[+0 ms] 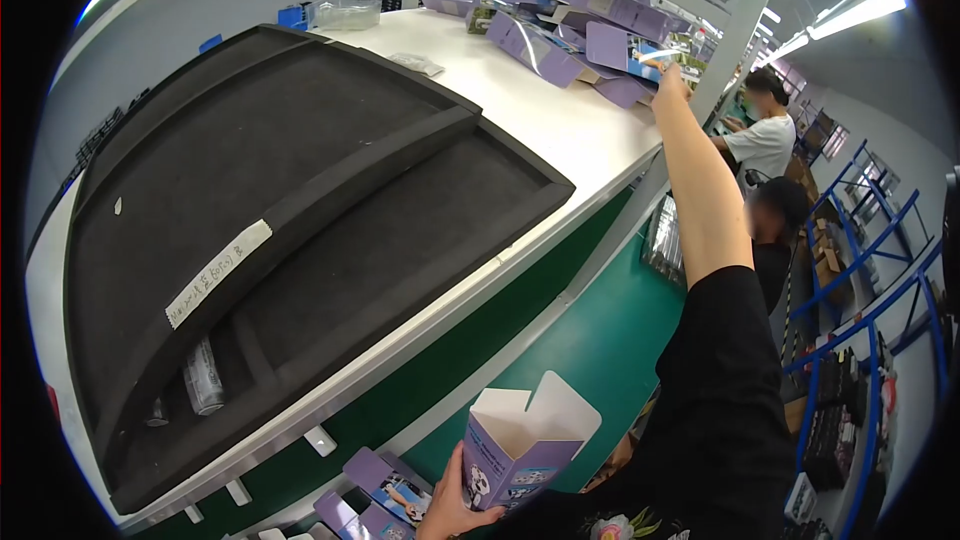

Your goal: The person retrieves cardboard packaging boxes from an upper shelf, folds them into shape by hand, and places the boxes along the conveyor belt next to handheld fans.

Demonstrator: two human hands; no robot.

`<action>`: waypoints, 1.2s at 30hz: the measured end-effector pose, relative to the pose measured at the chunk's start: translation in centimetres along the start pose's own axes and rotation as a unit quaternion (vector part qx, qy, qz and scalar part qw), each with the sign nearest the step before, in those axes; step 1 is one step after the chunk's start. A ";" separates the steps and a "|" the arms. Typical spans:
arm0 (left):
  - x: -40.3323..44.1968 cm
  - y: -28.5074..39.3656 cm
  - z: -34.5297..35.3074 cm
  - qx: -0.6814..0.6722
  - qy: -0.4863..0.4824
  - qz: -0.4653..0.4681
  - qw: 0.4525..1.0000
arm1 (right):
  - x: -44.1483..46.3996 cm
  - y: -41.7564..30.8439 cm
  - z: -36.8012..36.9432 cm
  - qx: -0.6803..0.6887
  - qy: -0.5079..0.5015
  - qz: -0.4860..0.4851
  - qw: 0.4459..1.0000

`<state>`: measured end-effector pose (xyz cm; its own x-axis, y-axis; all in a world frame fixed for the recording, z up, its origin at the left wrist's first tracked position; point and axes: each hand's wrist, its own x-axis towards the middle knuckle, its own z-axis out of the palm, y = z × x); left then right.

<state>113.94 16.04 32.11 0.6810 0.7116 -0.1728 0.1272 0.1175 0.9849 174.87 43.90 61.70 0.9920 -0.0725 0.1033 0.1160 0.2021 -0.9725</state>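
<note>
My left hand [455,502] is closed around a purple printed carton [515,460] low in the view. The carton is upright with its top flaps raised and its white inside showing. My right arm stretches far forward, and my right hand [672,83] is at a heap of purple cartons [535,45] on the far part of the white table [520,105]. It touches or nearly touches a carton with a picture panel [612,48]. Its fingers are too small and overlapped to show a grip.
A black foam tray [300,140] with a paper label [218,273] covers much of the table; a clear wrapped item [203,380] lies in it. More purple cartons [385,490] are below the table edge. Co-workers [765,135] are at right. Blue racks [860,340] stand beyond.
</note>
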 end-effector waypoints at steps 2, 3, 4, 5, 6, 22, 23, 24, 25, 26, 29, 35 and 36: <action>-0.4 -0.1 -0.2 -0.012 -0.001 -0.007 1.000 | -1.4 0.3 -1.7 0.054 -0.037 0.032 0.997; -0.7 -0.3 -0.3 -0.009 -0.005 -0.013 1.000 | -2.6 0.4 -2.7 0.078 -0.063 0.026 0.995; -0.9 -0.5 -0.5 -0.007 -0.010 -0.019 1.000 | -3.6 0.4 -3.2 0.103 -0.089 0.021 0.991; -1.2 -0.7 -0.6 -0.004 -0.014 -0.025 1.000 | -3.7 0.3 -3.1 0.103 -0.089 0.021 0.990; -1.3 -1.0 -0.6 -0.004 -0.013 -0.025 1.000 | -3.8 0.1 -2.9 0.124 -0.073 0.041 0.989; -0.8 -3.4 -0.1 0.024 -0.033 0.009 0.999 | -6.2 3.4 -0.9 0.196 -0.337 0.195 0.900; -0.9 -3.5 -0.2 0.044 -0.032 0.015 0.998 | -8.3 2.8 -1.7 0.198 -0.354 0.199 0.892; -1.0 -3.6 -0.3 0.063 -0.031 0.022 0.997 | -10.1 2.1 -2.2 0.201 -0.371 0.202 0.884; -1.1 -3.5 -0.3 0.083 -0.030 0.028 0.996 | -11.6 1.4 -2.4 0.200 -0.372 0.204 0.883; -1.2 -3.4 -0.4 0.082 -0.028 0.026 0.996 | -13.1 0.5 -2.6 0.190 -0.382 0.221 0.877; -1.2 -2.8 -0.4 0.093 -0.031 0.046 0.994 | -16.6 0.1 -2.6 0.169 -0.402 0.255 0.863; -1.8 -2.8 -0.4 0.105 -0.022 0.056 0.993 | -20.8 0.8 -0.8 0.203 -0.388 0.217 0.872; -2.0 -2.7 -0.4 0.103 -0.023 0.057 0.993 | -21.3 0.6 -0.6 0.212 -0.349 0.223 0.885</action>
<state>111.95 14.60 29.83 0.7306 0.6798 -0.0649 0.1892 -0.1102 0.9757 153.81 45.01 58.79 0.7153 0.6984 -0.0233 -0.4340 0.4179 -0.7981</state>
